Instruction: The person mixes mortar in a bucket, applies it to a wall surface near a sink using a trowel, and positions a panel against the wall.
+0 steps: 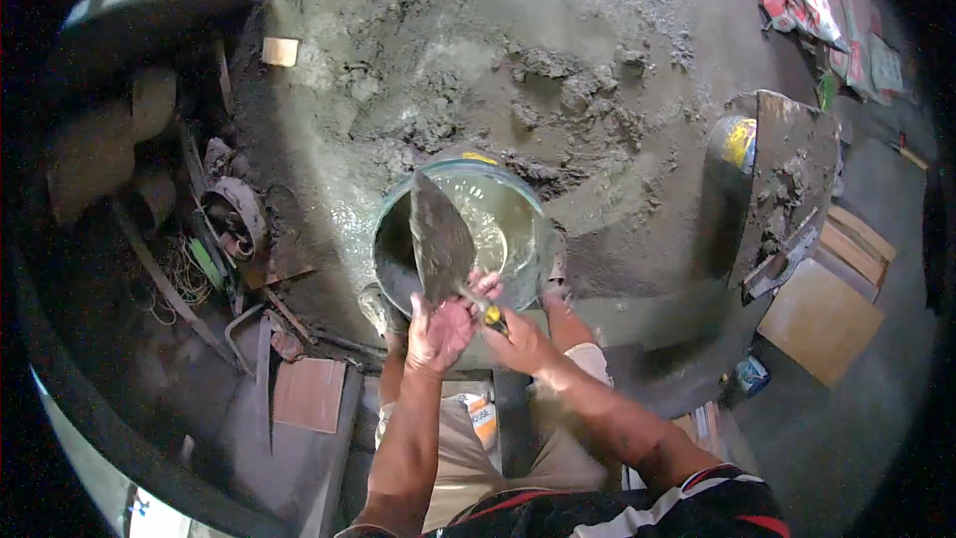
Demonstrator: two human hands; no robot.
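A bucket of greyish water (510, 221) stands between my feet. My right hand (521, 344) grips the yellow-and-black handle of a trowel, whose muddy grey blade (441, 239) is held tilted over the bucket. My left hand (453, 324) is open, wet and palm up just below the blade and beside its neck, fingers slightly curled; I cannot tell whether it touches the metal.
Wet mortar (597, 90) spreads around the bucket, with a small tile (280, 51) on it. Scrap boards and tools (149, 139) lie left. A muddy board (777, 199), stacked tiles (817, 324) and red-and-white sacks (797, 0) are at the right.
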